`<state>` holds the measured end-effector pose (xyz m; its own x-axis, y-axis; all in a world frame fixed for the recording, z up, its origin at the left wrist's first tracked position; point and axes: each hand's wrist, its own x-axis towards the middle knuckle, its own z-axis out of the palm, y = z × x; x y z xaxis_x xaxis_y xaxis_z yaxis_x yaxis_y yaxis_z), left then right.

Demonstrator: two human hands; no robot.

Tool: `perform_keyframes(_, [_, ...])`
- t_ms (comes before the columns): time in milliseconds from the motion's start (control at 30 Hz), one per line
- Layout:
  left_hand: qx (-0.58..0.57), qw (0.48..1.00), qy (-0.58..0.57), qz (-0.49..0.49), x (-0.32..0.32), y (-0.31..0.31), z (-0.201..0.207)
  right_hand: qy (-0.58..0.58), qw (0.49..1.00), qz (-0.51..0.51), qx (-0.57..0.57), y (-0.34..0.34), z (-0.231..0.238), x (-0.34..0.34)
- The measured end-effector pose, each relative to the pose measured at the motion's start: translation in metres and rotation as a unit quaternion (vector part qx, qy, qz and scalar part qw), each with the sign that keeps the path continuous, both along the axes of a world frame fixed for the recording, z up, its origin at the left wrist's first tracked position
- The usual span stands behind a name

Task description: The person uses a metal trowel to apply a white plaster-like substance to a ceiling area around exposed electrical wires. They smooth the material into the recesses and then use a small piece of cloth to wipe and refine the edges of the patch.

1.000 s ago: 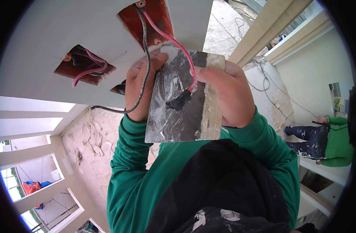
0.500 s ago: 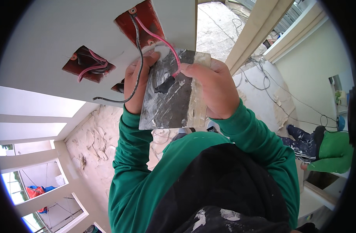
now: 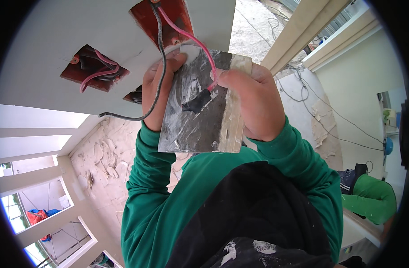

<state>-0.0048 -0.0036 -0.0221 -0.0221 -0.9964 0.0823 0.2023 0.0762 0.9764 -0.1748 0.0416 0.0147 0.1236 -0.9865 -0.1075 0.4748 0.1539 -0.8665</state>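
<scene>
My right hand is closed on a rectangular, plaster-smeared plastering blade, grey with a pale crusted strip along its right side. The thumb lies on its face, touching a pink cable whose end is wrapped in black tape. At the blade's upper left edge my left hand is closed, its thumb against a pale, whitish piece I cannot identify; its other fingers are hidden. A black cable hangs in front of that hand. Both cables come from a red electrical box in the wall.
A second box with pink cables and a third, partly hidden opening sit in the grey wall panel. Wooden studs stand at the right, with loose cords on the floor. A person in green is at the far right; crumpled covering lies lower left.
My right hand and the blade have shifted slightly right and down. The taped cable end moved with them. The left hand keeps its grip, and the person at right has changed posture.
</scene>
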Motion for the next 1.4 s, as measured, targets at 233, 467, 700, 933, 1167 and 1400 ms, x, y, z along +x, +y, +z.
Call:
perform_keyframes(233, [0.03,0.996,0.079,0.01,-0.003,-0.003,-0.002,0.049,0.997,-0.014,-0.056,-0.006,-0.009,0.001])
perform_keyframes(467, [0.098,0.984,0.129,-0.073,0.002,0.001,0.012,0.064,0.995,-0.008,-0.069,0.001,-0.005,-0.002])
perform_keyframes(700, [0.063,0.992,0.109,-0.003,-0.006,-0.002,0.001,-0.02,1.0,-0.002,-0.002,0.001,0.001,0.0])
perform_keyframes(933, [0.069,0.986,0.149,-0.016,-0.002,-0.004,-0.006,0.198,0.972,-0.026,-0.126,0.0,0.001,-0.004])
perform_keyframes(1167, [0.074,0.987,0.13,-0.06,-0.005,-0.002,0.006,0.048,0.998,-0.033,-0.011,0.006,0.009,-0.001])
perform_keyframes(1400, [0.046,0.993,0.099,-0.043,-0.003,-0.005,-0.005,0.048,0.998,-0.038,0.007,0.006,0.013,-0.001])
